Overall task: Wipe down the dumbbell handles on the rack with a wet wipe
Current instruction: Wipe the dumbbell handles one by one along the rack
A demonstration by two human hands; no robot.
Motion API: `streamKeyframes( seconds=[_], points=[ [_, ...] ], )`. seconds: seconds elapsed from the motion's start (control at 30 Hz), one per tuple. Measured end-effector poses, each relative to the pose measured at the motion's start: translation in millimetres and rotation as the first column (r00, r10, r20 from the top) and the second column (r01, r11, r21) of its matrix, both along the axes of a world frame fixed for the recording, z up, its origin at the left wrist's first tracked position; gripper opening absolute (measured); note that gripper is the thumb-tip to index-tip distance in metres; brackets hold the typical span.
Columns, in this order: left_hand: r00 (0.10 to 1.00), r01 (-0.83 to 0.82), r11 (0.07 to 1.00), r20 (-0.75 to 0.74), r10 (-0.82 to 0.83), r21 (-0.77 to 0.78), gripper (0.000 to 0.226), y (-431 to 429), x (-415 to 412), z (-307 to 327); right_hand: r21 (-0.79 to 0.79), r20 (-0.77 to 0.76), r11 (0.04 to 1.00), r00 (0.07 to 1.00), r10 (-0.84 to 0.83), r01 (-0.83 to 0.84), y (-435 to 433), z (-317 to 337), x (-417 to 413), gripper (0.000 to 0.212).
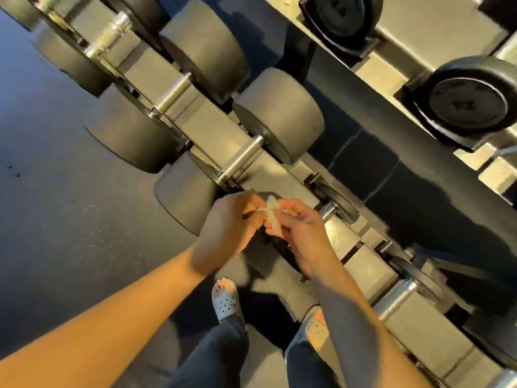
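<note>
A crumpled white wet wipe (pixel 272 217) sits between both hands in front of the rack. My left hand (pixel 228 228) pinches its left side with curled fingers. My right hand (pixel 300 233) grips its right side and lower end. Just beyond the hands lies a dumbbell with a steel handle (pixel 241 161) and dark round heads. More steel handles (pixel 174 92) (pixel 394 299) run diagonally along the grey rack (pixel 361 261). The hands hover above the rack and touch no handle.
An upper rack tier (pixel 391 65) at the top right carries dark dumbbell ends (pixel 470 99). Dark rubber floor (pixel 56 191) spreads to the left. My two feet in perforated clogs (pixel 226 302) stand close to the rack's base.
</note>
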State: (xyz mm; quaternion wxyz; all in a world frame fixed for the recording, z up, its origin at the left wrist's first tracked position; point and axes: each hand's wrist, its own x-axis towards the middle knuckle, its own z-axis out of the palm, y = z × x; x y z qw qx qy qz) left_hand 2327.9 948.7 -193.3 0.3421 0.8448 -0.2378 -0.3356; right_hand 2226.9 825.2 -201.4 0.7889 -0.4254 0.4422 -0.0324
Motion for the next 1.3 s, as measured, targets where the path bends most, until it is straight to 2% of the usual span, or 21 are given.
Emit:
streamKeyframes(
  seconds=[0.13,0.23,0.3,0.37,0.4,0.43,0.5,0.53,0.63,0.7,0.73,0.87,0.97,1.07,1.1,1.13,1.17,1.2,1.23,1.27,1.3],
  points=[
    [0.96,-0.252,0.968,-0.125,0.249,-0.006,0.008,-1,31,9,-0.205,0.02,0.965,0.985,0.171,-0.163,12,9,31,0.02],
    [0.946,-0.241,0.97,-0.215,0.244,0.041,0.01,1,52,13,-0.393,-0.071,0.884,0.967,0.246,-0.254,12,-1,45,0.016],
    [0.964,-0.247,0.969,-0.092,0.249,0.027,0.015,9,68,14,-0.485,-0.137,0.822,0.955,0.265,-0.298,6,-13,54,0.014],
    [0.913,-0.37,0.928,0.164,0.373,-0.051,0.018,20,88,10,-0.601,-0.189,0.718,0.935,0.299,-0.351,-2,-22,68,0.014],
    [0.859,-0.43,0.9,0.271,0.434,-0.078,0.018,25,97,4,-0.687,-0.22,0.618,0.92,0.325,-0.383,-6,-25,76,0.015],
    [0.814,-0.481,0.874,0.334,0.475,-0.071,0.02,29,103,-5,-0.786,-0.253,0.468,0.901,0.353,-0.404,-9,-28,85,0.018],
    [0.79,-0.544,0.839,0.344,0.508,0.01,0.031,33,107,-27,-0.923,-0.284,0.121,0.859,0.425,-0.365,-16,-33,105,0.023],
    [0.792,-0.556,0.83,0.33,0.514,0.042,0.034,32,106,-38,-0.943,-0.297,-0.012,0.83,0.472,-0.331,-20,-38,118,0.024],
    [0.74,-0.595,0.804,0.391,0.547,0.001,0.033,27,91,-58,-0.894,-0.447,-0.304,0.705,0.551,-0.329,-31,-58,147,0.025],
    [0.693,-0.621,0.783,0.44,0.572,-0.04,0.031,25,89,-60,-0.819,-0.566,-0.448,0.629,0.533,-0.358,-35,-73,152,0.033],
    [0.687,-0.622,0.782,0.452,0.569,-0.041,0.03,25,89,-61,-0.804,-0.587,-0.471,0.607,0.535,-0.363,-35,-79,148,0.037],
    [0.686,-0.623,0.782,0.459,0.564,-0.03,0.03,25,90,-62,-0.837,-0.547,-0.453,0.471,0.692,-0.308,-24,-83,134,0.047],
    [0.693,-0.624,0.781,0.464,0.551,0.005,0.033,25,88,-62,-0.791,-0.608,-0.515,0.322,0.726,-0.331,-25,-76,147,0.038],
    [0.698,-0.627,0.779,0.458,0.551,0.019,0.031,26,89,-63,-0.504,-0.778,-0.63,-0.005,0.628,-0.591,-23,-62,198,0.022],
    [0.7,-0.627,0.779,0.458,0.548,0.026,0.032,26,89,-63,-0.347,-0.779,-0.6,-0.135,0.612,-0.72,-20,-59,218,0.026],
    [0.703,-0.623,0.781,0.459,0.543,0.032,0.032,26,89,-63,-0.178,-0.722,-0.528,-0.254,0.643,-0.831,-18,-59,236,0.031],
    [0.707,-0.62,0.783,0.457,0.54,0.035,0.033,26,89,-63,-0.042,-0.649,-0.443,-0.313,0.694,-0.896,-17,-62,250,0.035],
    [0.709,-0.619,0.784,0.455,0.538,0.038,0.033,26,89,-64,0.04,-0.602,-0.393,-0.336,0.724,-0.919,-15,-65,258,0.036],
    [0.71,-0.62,0.783,0.456,0.537,0.045,0.033,26,90,-64,0.041,-0.608,-0.408,-0.347,0.714,-0.912,-13,-65,260,0.035],
    [0.71,-0.622,0.781,0.46,0.533,0.053,0.033,26,90,-64,-0.029,-0.663,-0.472,-0.337,0.669,-0.881,-12,-65,254,0.033],
    [0.71,-0.623,0.78,0.462,0.531,0.062,0.032,26,91,-64,-0.144,-0.749,-0.543,-0.267,0.606,-0.828,-10,-63,241,0.031]
  ],
)
